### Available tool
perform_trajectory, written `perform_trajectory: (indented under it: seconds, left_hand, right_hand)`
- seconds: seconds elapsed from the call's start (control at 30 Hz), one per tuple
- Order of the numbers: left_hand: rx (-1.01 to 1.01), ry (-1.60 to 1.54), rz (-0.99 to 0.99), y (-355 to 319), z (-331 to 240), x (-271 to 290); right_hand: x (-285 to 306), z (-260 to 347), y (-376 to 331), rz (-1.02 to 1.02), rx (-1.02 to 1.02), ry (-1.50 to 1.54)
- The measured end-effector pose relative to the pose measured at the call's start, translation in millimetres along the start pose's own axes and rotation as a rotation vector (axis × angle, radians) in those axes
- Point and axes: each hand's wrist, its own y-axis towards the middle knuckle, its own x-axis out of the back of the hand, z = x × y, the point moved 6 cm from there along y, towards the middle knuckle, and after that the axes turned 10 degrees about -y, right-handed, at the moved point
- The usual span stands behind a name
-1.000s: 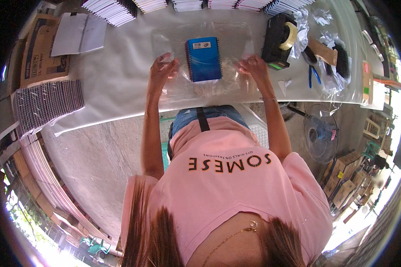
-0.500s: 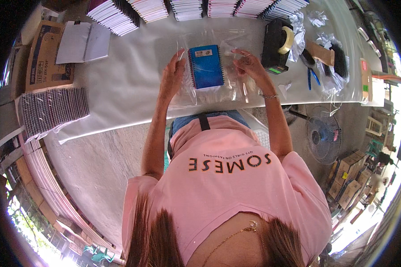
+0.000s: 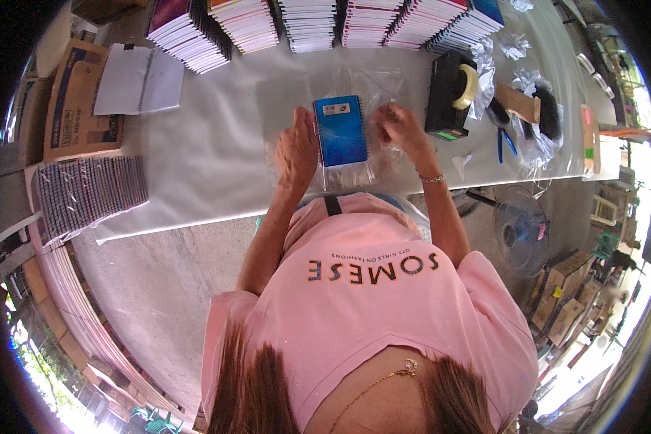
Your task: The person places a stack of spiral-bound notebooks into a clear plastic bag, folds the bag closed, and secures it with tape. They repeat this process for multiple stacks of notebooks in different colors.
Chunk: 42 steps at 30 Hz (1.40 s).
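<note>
A small blue spiral notebook point(image 3: 342, 137) with a white label lies on the table in front of me, with loose clear plastic point(image 3: 380, 81) spread beneath and around it. My left hand point(image 3: 297, 148) is closed along the notebook's left edge, fingertips near its upper corner, and the plastic there is bunched under the fingers. On the other side, my right hand point(image 3: 399, 129) has curled fingers pinching the plastic just off the spiral edge. The thumb sides of both hands face the notebook.
Notebook stacks point(image 3: 307, 29) line the far side. A black tape dispenser point(image 3: 443, 98) stands to the right, near blue-handled scissors point(image 3: 506, 141), a brush point(image 3: 550, 112) and crumpled plastic. Leftward are an open notebook point(image 3: 134, 83), a cardboard box point(image 3: 79, 101) and a wrapped notebook stack point(image 3: 90, 188). A fan point(image 3: 521, 228) stands below.
My left hand has come in against the notebook's left edge. My right hand's fingers have curled closer together and nearer the notebook. The whole view has shifted slightly.
</note>
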Motion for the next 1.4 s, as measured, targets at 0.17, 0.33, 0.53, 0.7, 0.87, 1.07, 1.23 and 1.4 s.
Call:
perform_trajectory:
  seconds: [0.17,0.33,0.53,0.7,0.87,1.07,1.23,1.4]
  left_hand:
    - [0.07,0.01,0.088,0,-2,-11]
    - [0.028,0.064,0.15,1,-5,-29]
    - [0.074,0.124,0.171,4,-10,-32]
    - [0.119,0.121,0.205,3,-9,-42]
    - [0.116,0.032,0.19,3,-9,-38]
    - [-0.027,0.026,0.277,13,-15,-19]
    - [-0.365,0.155,0.421,13,-5,-2]
    - [-0.435,0.156,0.433,5,-7,5]
  right_hand:
    - [-25,17,-4,-0.083,0.097,-0.203]
    - [-44,42,-13,-0.4,0.434,-0.484]
    - [-53,41,-9,-0.297,0.282,-0.513]
    - [-62,38,-6,-0.29,0.132,-0.557]
    - [-67,39,-8,-0.289,0.064,-0.636]
    - [-66,34,-8,-0.291,0.067,-0.657]
    - [-66,38,-9,-0.315,0.083,-0.636]
    - [-66,32,-6,-0.333,0.179,-0.57]
